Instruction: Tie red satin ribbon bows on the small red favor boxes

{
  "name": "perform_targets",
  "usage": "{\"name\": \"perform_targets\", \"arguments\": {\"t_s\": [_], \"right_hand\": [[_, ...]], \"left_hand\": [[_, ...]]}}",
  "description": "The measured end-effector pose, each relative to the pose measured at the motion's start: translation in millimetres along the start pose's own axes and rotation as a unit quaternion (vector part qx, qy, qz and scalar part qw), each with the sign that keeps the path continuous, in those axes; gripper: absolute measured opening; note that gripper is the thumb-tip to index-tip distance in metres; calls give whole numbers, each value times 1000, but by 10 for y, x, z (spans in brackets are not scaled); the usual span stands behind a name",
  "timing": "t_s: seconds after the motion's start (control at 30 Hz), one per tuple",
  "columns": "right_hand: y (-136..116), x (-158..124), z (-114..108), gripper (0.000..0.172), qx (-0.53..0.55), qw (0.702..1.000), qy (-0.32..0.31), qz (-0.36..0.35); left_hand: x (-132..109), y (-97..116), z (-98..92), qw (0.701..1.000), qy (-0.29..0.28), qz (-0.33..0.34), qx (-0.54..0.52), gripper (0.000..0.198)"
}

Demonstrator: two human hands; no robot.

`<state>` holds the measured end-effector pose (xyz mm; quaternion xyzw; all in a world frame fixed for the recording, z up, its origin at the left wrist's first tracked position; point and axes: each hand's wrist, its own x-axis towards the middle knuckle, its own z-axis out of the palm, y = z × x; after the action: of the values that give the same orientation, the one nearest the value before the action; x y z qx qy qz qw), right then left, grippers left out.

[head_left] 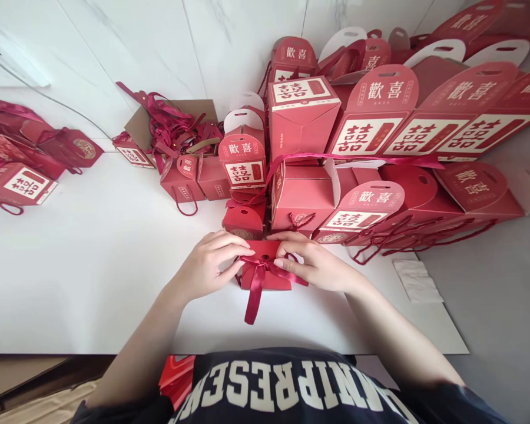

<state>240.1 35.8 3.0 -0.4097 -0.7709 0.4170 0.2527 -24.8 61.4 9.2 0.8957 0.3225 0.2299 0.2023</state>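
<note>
Small red box (265, 268) sits on the white table (92, 282), just in front of the stacked gift boxes (380, 129). Left hand (205, 265) & right hand (313, 265) each pinch the dark red ribbon (256, 288) at the box top. Judgement: keep both pinches tight, tension even, knot centred w/ tails equal.

Both forearms reach forward and converge; the left hand (209, 264) and right hand (311, 265) sit close together, fingers curled and pinching.

hands (265, 265) cover small red box (265, 277) top | ribbon (256, 291) knot part-hidden | far boxes (490, 35) cut off top/right
</note>
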Motion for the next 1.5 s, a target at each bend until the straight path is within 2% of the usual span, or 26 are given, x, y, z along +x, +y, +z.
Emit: {"name": "perform_targets", "arguments": {"t_s": [0.07,0.2,0.27,0.33,0.4,0.53,0.77,0.9,1.1,1.2,1.37,1.5], "right_hand": [[21,-1,0,20,17,1000,-5,-5],[50,-2,19,30,60,998,3,2],[61,-1,33,31,72,997,9,4],[72,0,43,29,76,997,11,2],[83,0,49,28,78,997,8,1],[97,-1,53,28,77,997,2,6],[79,-15,68,30,83,996,27,1],[58,-14,75,33,99,994,38,-7],[79,-16,73,41,105,994,33,-1],[98,-11,78,45,112,993,28,5],[119,22,111,45,129,991,22,-4],[139,33,138,42,142,990,26,-7]], "left_hand": [[-5,-8,7,999,-3,-9,-41,14],[7,52,39,983,-45,-113,-137,18],[9,75,58,979,-38,-136,-146,11],[4,79,67,983,-13,-113,-142,4],[-2,71,60,988,-8,-70,-135,13],[15,56,9,993,-48,-26,-104,13],[126,61,-48,994,-89,-51,-31,19],[141,51,-43,987,-116,-94,-56,18],[130,64,-40,978,-141,-123,-89,15],[142,87,-55,959,-170,-145,-173,22],[170,82,-18,895,-212,-173,-353,27],[188,59,30,851,-240,-228,-409,30]]}}
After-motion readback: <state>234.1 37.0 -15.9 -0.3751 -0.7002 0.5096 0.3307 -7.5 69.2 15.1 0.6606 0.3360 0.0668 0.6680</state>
